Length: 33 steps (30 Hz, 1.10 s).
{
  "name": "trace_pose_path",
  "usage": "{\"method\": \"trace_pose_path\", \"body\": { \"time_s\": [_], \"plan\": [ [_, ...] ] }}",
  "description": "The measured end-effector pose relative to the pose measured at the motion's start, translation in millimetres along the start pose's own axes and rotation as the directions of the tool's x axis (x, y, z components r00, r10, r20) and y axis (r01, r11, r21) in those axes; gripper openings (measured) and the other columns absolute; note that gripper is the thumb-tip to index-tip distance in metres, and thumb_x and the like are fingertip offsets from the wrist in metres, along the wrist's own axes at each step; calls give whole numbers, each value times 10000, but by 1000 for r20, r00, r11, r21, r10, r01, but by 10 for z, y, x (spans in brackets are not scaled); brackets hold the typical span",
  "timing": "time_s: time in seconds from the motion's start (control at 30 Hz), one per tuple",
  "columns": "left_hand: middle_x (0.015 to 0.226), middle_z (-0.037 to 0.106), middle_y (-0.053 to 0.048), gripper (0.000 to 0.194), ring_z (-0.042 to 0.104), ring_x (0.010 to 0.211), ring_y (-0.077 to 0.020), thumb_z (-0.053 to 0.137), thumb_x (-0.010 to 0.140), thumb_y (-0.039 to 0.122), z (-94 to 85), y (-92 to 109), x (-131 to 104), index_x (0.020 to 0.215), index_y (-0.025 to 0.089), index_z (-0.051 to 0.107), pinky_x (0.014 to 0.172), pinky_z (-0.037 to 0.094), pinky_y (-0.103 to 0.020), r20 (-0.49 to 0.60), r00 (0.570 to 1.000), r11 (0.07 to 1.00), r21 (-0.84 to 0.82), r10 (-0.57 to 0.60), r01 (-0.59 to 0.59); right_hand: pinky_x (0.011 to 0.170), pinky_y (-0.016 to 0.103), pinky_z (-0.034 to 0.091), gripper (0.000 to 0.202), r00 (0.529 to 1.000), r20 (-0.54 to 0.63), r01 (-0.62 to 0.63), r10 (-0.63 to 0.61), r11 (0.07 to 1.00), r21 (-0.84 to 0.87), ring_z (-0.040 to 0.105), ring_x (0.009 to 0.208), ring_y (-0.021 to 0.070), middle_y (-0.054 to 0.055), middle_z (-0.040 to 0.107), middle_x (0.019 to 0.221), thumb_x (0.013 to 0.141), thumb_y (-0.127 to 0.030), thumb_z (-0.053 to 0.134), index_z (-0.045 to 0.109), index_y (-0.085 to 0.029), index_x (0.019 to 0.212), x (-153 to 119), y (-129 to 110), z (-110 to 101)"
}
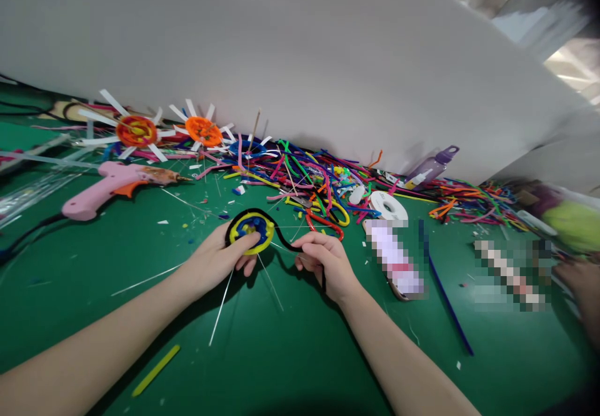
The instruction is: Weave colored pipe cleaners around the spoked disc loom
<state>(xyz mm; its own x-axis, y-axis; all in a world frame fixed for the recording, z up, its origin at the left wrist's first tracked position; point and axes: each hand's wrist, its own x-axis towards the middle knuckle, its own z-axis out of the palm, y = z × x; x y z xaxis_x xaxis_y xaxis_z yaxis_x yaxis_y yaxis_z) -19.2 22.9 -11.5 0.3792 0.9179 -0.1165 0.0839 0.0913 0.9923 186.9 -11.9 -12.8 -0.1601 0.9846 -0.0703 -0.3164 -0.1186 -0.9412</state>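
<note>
A round coil of yellow and blue pipe cleaner [265, 241] with thin pale spokes sticking out is pinched in my left hand [220, 255], the thumb pressed on its face. A black pipe cleaner [284, 239] curves along the coil's upper rim and stretches across to my right hand [328, 265]. My right thumb and fingers are closed on that black strand, and its tail hangs below them. Both hands are just above the green table [290, 366].
A pink glue gun [100, 192] lies at left. Finished wheels with white strips [137, 131] and a heap of colourful pipe cleaners [309, 175] line the wall. A blurred phone [396, 260], white spool [388, 207] and purple bottle [434, 165] are right. Another person's hand [579, 278] shows far right.
</note>
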Motion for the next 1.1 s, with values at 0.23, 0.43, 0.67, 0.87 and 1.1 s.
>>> {"method": "trace_pose_path", "body": {
  "time_s": [0.23, 0.43, 0.67, 0.87, 1.1],
  "plan": [
    [391, 485, 41, 364, 517, 404, -139, 574, 858, 419, -6, -24, 2, 563, 226, 481, 476, 382, -262, -44, 999, 999, 54, 3, 0, 560, 265, 393, 128, 1000, 16, -25, 26, 997, -75, 305, 396, 50, -112, 351, 416, 747, -308, 709, 746, -197, 799, 2, 10, -27],
    [398, 496, 39, 323, 506, 403, -146, 567, 836, 407, 33, 60, -35, 585, 235, 457, 459, 382, -261, -163, 983, 993, 92, 82, -68, 506, 238, 361, 232, 1000, -10, 7, -12, 934, -356, 476, 474, 84, -58, 515, 528, 786, -340, 692, 726, -190, 960, -28, -22, 22],
    [416, 523, 56, 210, 493, 402, -152, 569, 818, 407, 67, 140, -85, 723, 235, 495, 441, 375, -260, -275, 956, 989, 135, 100, -65, 529, 248, 383, 260, 981, -62, 114, -183, 809, -576, 470, 553, 101, -22, 545, 673, 835, -332, 618, 680, -193, 1045, -61, 23, 89],
    [424, 505, 63, 183, 495, 421, -147, 542, 846, 370, 61, 174, -96, 732, 234, 499, 473, 400, -263, -313, 943, 982, 176, 117, -64, 494, 246, 302, 234, 951, -189, 86, -243, 799, -595, 382, 492, 106, -77, 400, 520, 898, -404, 538, 592, -195, 989, -45, 72, 53],
    [437, 515, 65, 211, 510, 436, -142, 550, 868, 351, 54, 190, -85, 705, 236, 482, 498, 410, -266, -323, 941, 983, 177, 100, -43, 441, 232, 216, 178, 880, -255, 169, -400, 767, -619, 276, 448, 85, -99, 327, 527, 943, -378, 468, 466, -220, 860, -86, 61, 73]
  ]
}}
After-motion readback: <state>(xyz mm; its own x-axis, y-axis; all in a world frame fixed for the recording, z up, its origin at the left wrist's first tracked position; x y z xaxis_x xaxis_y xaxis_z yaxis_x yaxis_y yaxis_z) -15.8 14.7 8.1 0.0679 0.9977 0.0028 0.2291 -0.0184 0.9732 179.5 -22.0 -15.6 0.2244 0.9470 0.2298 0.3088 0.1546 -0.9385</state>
